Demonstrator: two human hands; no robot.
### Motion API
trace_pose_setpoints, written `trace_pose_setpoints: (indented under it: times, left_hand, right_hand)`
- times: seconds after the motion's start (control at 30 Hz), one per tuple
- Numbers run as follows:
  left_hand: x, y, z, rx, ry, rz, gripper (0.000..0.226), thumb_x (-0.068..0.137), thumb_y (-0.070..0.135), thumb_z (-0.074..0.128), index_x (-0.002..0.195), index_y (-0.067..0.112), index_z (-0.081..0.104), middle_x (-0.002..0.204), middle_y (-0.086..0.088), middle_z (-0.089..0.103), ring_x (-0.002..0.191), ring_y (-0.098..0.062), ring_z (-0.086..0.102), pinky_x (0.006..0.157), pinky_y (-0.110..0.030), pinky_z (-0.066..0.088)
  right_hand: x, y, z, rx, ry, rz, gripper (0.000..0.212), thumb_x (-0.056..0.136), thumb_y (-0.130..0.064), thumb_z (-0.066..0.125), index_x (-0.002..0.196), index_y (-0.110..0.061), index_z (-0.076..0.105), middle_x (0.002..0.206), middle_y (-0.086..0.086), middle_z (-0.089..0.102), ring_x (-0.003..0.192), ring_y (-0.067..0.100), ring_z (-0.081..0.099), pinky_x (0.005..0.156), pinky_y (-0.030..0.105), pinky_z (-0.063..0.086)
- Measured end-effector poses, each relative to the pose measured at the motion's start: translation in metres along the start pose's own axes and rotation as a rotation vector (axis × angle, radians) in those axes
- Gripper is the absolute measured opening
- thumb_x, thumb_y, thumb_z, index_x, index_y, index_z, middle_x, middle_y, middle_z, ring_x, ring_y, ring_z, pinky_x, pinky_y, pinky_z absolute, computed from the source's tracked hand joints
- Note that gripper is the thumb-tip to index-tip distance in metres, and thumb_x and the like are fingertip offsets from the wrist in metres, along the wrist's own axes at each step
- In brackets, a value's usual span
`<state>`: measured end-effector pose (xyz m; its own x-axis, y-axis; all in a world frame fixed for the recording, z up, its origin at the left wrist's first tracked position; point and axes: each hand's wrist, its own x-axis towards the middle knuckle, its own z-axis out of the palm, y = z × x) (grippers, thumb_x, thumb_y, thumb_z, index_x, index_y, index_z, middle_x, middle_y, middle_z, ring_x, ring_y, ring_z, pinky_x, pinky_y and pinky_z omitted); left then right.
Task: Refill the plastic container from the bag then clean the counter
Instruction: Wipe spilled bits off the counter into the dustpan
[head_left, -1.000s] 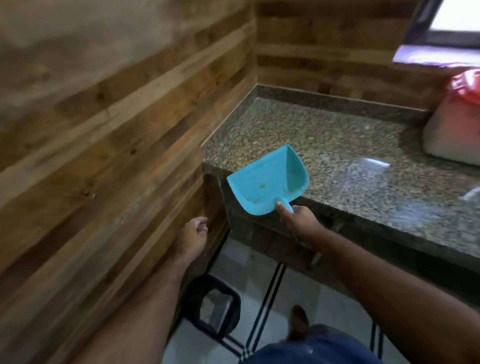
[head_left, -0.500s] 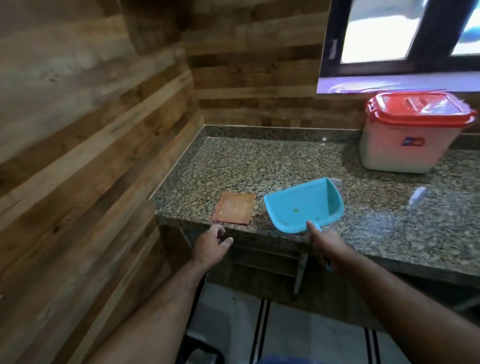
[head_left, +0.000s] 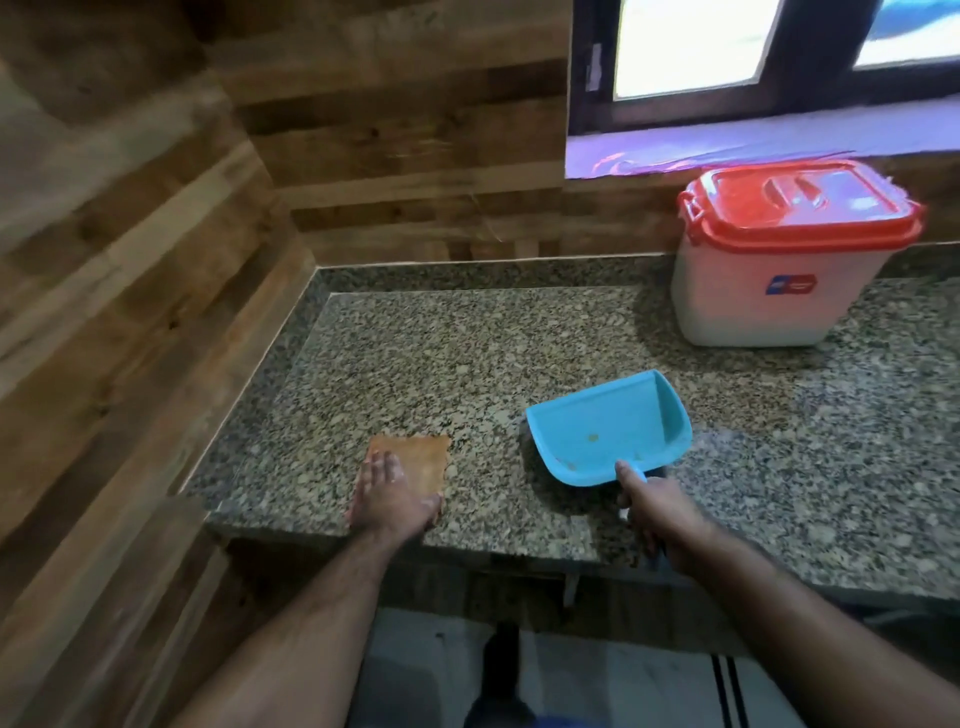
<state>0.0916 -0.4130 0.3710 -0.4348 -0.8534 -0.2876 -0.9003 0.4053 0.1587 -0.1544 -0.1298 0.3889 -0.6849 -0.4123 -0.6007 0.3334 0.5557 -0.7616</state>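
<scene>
A white plastic container (head_left: 763, 291) with a closed red lid stands at the back right of the granite counter (head_left: 493, 353). A blue dustpan (head_left: 608, 431) rests on the counter near the front edge, with a few crumbs inside. My right hand (head_left: 654, 512) grips its handle. An orange cloth (head_left: 415, 462) lies flat on the counter to the left of the dustpan. My left hand (head_left: 389, 496) lies flat on the cloth's near left part, fingers spread. No bag is in view.
Wooden plank walls (head_left: 156, 312) close in the counter on the left and at the back. A window (head_left: 727, 52) sits above the container. Below the counter's front edge are a tiled floor (head_left: 623, 686) and my foot (head_left: 498, 675).
The dustpan has come from held over the counter's edge to resting on the counter. My left hand rose from below the counter onto the orange cloth. The view lifted toward the window.
</scene>
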Motion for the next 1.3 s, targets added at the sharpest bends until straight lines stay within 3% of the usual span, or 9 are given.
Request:
trace_pose_setpoints:
  times: [0.07,0.17,0.3,0.43,0.7,0.8,0.9,1.0,1.3]
  left_hand:
    - [0.024,0.004,0.012,0.000,-0.074,-0.054,0.130,0.085,0.092,0.048,0.171,0.014,-0.011,0.180,-0.010,-0.016,0.167,-0.031,-0.010,0.133,-0.049,0.005]
    - [0.049,0.017,0.026,-0.007,-0.047,-0.011,0.102,0.100,0.080,0.030,0.171,0.018,-0.010,0.180,-0.010,-0.016,0.166,-0.030,-0.015,0.134,-0.050,-0.005]
    - [0.104,0.059,0.016,-0.175,0.079,0.123,0.062,0.116,0.042,0.031,0.172,0.018,0.020,0.181,-0.008,0.010,0.168,-0.027,0.004,0.135,-0.044,0.002]
    - [0.175,0.135,-0.002,-0.348,0.016,0.140,0.057,0.115,0.039,0.037,0.164,0.011,0.042,0.176,-0.013,0.029,0.164,-0.034,0.020,0.134,-0.045,0.011]
    - [0.248,0.297,0.017,0.077,-0.188,0.531,0.062,0.115,0.048,0.021,0.173,0.030,0.010,0.182,-0.002,-0.001,0.168,-0.026,-0.006,0.133,-0.047,-0.004]
    - [0.235,0.349,0.035,0.178,-0.227,0.721,0.063,0.114,0.049,0.021,0.173,0.033,0.006,0.182,-0.002,-0.005,0.167,-0.027,-0.009,0.133,-0.049,-0.007]
    - [0.206,0.388,0.046,0.284,-0.278,0.908,0.063,0.114,0.050,0.017,0.173,0.031,0.002,0.181,-0.004,-0.012,0.166,-0.030,-0.015,0.131,-0.050,-0.013]
    - [0.165,0.414,0.049,0.353,-0.361,1.028,0.063,0.115,0.047,0.016,0.174,0.026,0.005,0.181,-0.008,-0.006,0.166,-0.033,-0.012,0.130,-0.050,-0.014]
    - [0.028,0.386,0.098,0.381,-0.442,1.317,0.060,0.116,0.048,0.019,0.172,0.040,-0.001,0.180,-0.001,-0.015,0.166,-0.028,-0.016,0.131,-0.051,-0.010]
  right_hand:
    - [0.013,-0.010,-0.005,0.006,0.046,0.016,0.060,0.107,-0.057,0.056,0.099,0.001,0.070,0.065,0.008,0.059,0.045,0.018,0.045,0.040,0.020,0.031]
    - [0.029,-0.029,-0.018,0.060,0.139,0.035,0.055,0.107,-0.055,0.056,0.099,-0.002,0.070,0.068,0.004,0.057,0.052,0.017,0.046,0.034,0.015,0.031]
    - [0.050,-0.041,-0.038,0.106,0.260,0.057,0.059,0.106,-0.059,0.056,0.093,-0.004,0.072,0.071,0.010,0.063,0.052,0.021,0.050,0.049,0.025,0.035]
    - [0.060,-0.032,-0.055,0.138,0.423,0.087,0.062,0.103,-0.063,0.055,0.079,-0.008,0.071,0.069,0.010,0.063,0.054,0.024,0.050,0.055,0.029,0.032]
    - [0.045,-0.011,-0.077,0.263,0.602,0.255,0.062,0.107,-0.057,0.055,0.074,-0.006,0.068,0.051,0.001,0.054,0.046,0.020,0.046,0.054,0.029,0.030]
    - [0.037,0.008,-0.082,0.344,0.651,0.315,0.063,0.104,-0.063,0.056,0.072,-0.009,0.067,0.042,-0.003,0.048,0.035,0.016,0.040,0.050,0.028,0.027]
    - [0.022,0.026,-0.086,0.389,0.761,0.348,0.070,0.101,-0.068,0.054,0.060,-0.012,0.064,0.042,-0.003,0.049,0.043,0.022,0.043,0.052,0.032,0.029]
    - [-0.006,0.036,-0.089,0.508,0.801,0.392,0.064,0.101,-0.069,0.054,0.066,-0.015,0.058,0.045,-0.002,0.043,0.037,0.019,0.034,0.047,0.024,0.026]
    - [-0.087,0.084,-0.102,0.612,0.747,0.383,0.060,0.104,-0.068,0.049,0.075,-0.016,0.053,0.053,-0.001,0.036,0.039,0.015,0.026,0.045,0.021,0.021]
